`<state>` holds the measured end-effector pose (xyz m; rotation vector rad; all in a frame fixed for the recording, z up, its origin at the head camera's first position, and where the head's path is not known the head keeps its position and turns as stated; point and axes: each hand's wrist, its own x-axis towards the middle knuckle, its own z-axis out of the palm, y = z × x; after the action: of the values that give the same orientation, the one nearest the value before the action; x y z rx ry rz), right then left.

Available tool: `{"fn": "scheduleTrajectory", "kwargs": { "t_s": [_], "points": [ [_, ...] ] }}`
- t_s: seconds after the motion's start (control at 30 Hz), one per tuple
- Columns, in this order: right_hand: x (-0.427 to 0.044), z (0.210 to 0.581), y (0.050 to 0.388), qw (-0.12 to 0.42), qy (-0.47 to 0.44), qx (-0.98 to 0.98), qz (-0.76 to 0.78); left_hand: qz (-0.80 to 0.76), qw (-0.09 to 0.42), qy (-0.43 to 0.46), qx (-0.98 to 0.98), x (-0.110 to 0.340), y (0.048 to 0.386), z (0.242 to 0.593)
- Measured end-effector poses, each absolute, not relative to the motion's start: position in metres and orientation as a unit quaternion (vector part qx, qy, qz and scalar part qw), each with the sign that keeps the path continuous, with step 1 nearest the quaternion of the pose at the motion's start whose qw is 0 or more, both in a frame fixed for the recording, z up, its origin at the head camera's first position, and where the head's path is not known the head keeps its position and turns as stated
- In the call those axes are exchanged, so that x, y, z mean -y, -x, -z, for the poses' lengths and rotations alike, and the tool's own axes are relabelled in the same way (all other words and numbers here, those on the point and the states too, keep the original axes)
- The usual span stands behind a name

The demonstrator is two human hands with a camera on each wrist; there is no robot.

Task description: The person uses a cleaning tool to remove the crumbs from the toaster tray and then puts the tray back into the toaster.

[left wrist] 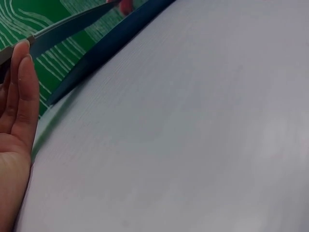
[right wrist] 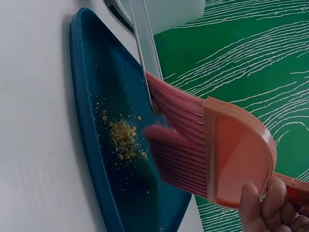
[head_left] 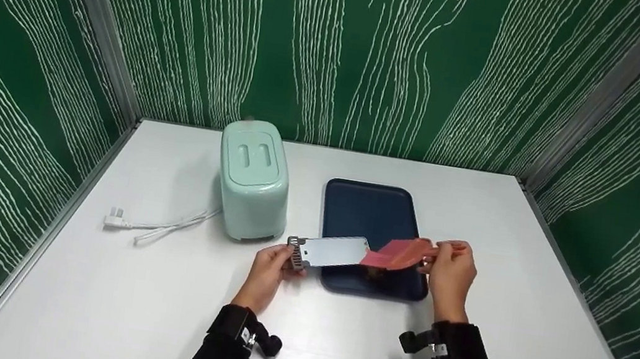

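A flat pale metal tray (head_left: 336, 252) with a grey slotted end is pinched at that end by my left hand (head_left: 269, 275). My right hand (head_left: 451, 279) grips the handle of an orange brush (right wrist: 239, 157), whose pink bristles (right wrist: 181, 130) touch the far end of the metal tray (right wrist: 145, 41). Both are held above a dark blue tray (head_left: 369, 211). Yellowish crumbs (right wrist: 124, 139) lie in a small heap on the blue tray, with a few more at the metal tray's edge. In the left wrist view, my left fingers (left wrist: 26, 96) hold the metal tray's end.
A mint green toaster (head_left: 255, 195) stands left of the blue tray. Its white cord and plug (head_left: 115, 219) lie on the white table (head_left: 164, 308) further left. Green walls with white lines (head_left: 350, 52) enclose the table's back and sides.
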<state>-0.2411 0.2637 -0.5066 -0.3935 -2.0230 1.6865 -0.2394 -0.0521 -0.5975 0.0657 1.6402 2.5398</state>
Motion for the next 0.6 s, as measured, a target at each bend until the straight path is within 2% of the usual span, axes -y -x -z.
{"fn": "scheduleTrajectory", "kwargs": {
  "t_s": [0.33, 0.6],
  "points": [
    [-0.2684, 0.5122, 0.2431, 0.265, 0.134, 0.739, -0.605, -0.832, 0.055, -0.03, -0.551, 0.0518, 0.2389, 0.5963],
    [-0.2673, 0.5145, 0.2456, 0.258, 0.138, 0.706, -0.645, -0.831, 0.06, -0.027, -0.553, 0.0517, 0.238, 0.5947]
  ]
}}
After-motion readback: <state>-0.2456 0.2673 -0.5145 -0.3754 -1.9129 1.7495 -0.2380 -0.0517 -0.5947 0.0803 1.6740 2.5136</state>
